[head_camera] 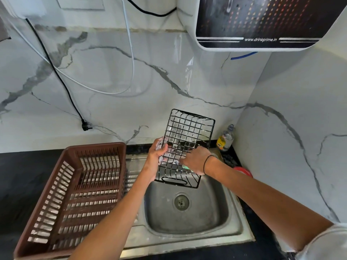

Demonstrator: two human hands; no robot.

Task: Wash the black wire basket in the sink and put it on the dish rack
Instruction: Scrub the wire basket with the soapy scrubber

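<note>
Here the left hand [156,150] grasps the soapy black wire basket [185,147] upright above the sink [187,220]; right hand [194,159] clasps a green scrubber [185,167], scouring

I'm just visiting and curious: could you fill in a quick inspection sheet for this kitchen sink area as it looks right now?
Surface: black counter with a steel sink, no water running.
Job's things: black wire basket held tilted above the sink, soapy; brown dish rack to the left of the sink, nothing in it.
Clutter: bottle in the corner; red item behind the right arm.
Hands: left hand grips the basket's edge; right hand scrubs it with a green sponge.
Cables: black cord with unplugged plug; white cable looping on the wall.
Surroundings: marble wall; water purifier up right.
</note>
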